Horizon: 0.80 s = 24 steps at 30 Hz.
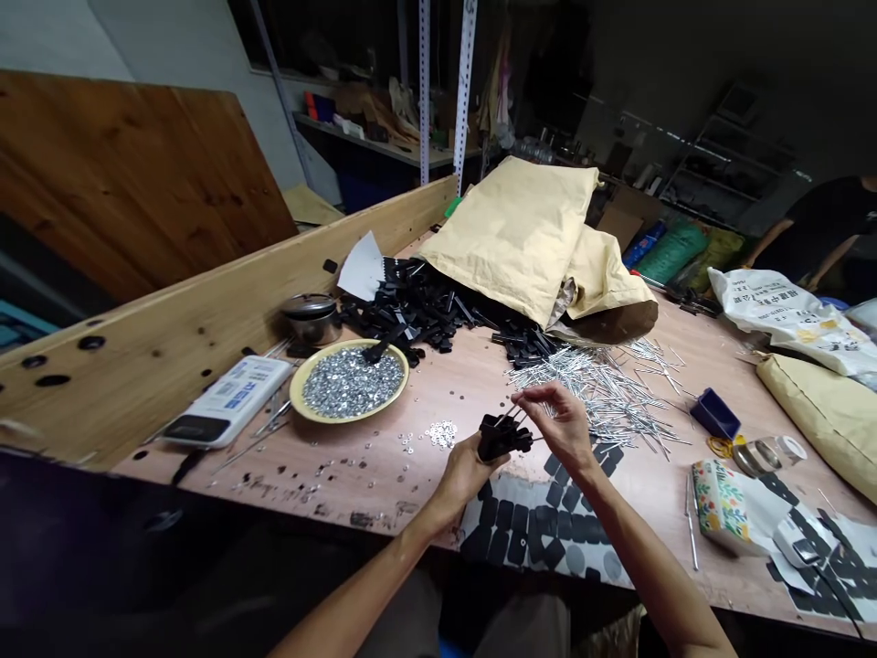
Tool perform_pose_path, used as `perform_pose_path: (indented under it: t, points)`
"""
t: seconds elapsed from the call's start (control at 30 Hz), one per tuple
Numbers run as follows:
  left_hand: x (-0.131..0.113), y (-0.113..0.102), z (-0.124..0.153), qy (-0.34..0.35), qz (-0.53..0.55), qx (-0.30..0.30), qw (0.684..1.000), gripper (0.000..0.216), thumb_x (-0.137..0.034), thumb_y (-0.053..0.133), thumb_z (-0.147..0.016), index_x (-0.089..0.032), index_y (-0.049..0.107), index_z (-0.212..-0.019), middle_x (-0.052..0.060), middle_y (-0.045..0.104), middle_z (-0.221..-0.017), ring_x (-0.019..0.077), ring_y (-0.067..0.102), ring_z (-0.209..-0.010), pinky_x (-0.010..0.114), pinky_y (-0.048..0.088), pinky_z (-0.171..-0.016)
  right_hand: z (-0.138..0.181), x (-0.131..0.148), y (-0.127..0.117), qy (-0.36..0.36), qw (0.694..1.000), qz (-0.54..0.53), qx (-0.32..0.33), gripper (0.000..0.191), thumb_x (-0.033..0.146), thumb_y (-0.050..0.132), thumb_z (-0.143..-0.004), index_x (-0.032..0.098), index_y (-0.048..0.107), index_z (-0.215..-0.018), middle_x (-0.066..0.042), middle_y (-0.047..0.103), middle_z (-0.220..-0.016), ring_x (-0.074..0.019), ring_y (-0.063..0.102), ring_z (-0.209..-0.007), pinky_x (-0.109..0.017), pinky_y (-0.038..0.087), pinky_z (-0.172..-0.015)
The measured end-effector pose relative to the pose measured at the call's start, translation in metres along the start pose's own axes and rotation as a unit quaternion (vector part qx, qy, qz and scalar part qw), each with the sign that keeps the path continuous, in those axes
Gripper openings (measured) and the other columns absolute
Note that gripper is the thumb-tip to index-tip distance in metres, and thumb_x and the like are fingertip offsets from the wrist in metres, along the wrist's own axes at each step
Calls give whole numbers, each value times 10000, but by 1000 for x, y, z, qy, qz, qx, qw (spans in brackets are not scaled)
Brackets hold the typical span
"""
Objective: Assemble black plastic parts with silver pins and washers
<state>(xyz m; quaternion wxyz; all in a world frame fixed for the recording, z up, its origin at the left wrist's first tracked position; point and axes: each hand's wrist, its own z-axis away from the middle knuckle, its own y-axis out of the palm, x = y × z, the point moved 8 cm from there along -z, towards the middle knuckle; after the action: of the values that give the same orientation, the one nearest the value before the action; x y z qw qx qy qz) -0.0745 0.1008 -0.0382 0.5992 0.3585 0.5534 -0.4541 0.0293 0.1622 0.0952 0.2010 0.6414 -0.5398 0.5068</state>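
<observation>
My left hand is closed around a bunch of black plastic pieces above the front of the table. Just to its right, my right hand pinches thin metal rods, whose lower ends meet the black pieces; how far they go in I cannot tell. Behind my right hand spreads a loose pile of similar metal rods. A heap of black plastic pieces lies farther back. Small washers are scattered left of my hands.
A yellow bowl of washers stands at left beside a white digital scale and a metal pot. Large paper sacks lie behind. At right are a blue tray, a glass jar and a flowered box. Another person stands far right.
</observation>
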Motion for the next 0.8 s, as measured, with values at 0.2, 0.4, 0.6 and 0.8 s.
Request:
perform_pose_path:
  t: [0.2,0.4,0.6,0.8]
  points:
    - [-14,7,6,-23,-8,28,999,172,-239,693,-537,-158,675,-688,2,657,-617,189,582,-631,265,395,-571,3,12,1,-26,996,67,43,158,377,668,-767,223,674,-802,-34,707,-868,-196,651,-907,-342,508,-823]
    - [-20,12,9,-49,114,69,990,233,-280,739,-507,-139,696,-688,-11,606,-534,140,533,-543,264,407,-558,13,2,-32,16,997,63,-37,366,441,638,-780,247,627,-1090,-63,662,-1084,-214,595,-1050,-395,441,-942]
    - [-30,17,9,-37,162,122,979,333,-399,783,-507,-134,689,-686,12,618,-538,152,572,-561,274,445,-583,51,-57,-16,192,979,-43,49,546,562,718,-628,201,664,-1035,-104,656,-1099,-267,585,-1054,-425,450,-904]
    - [-24,42,4,-44,68,246,966,304,-294,752,-531,-119,692,-772,44,691,-683,202,646,-674,304,501,-643,66,-70,20,247,951,-178,50,439,541,687,-645,180,675,-895,-23,687,-802,-211,621,-802,-341,484,-773]
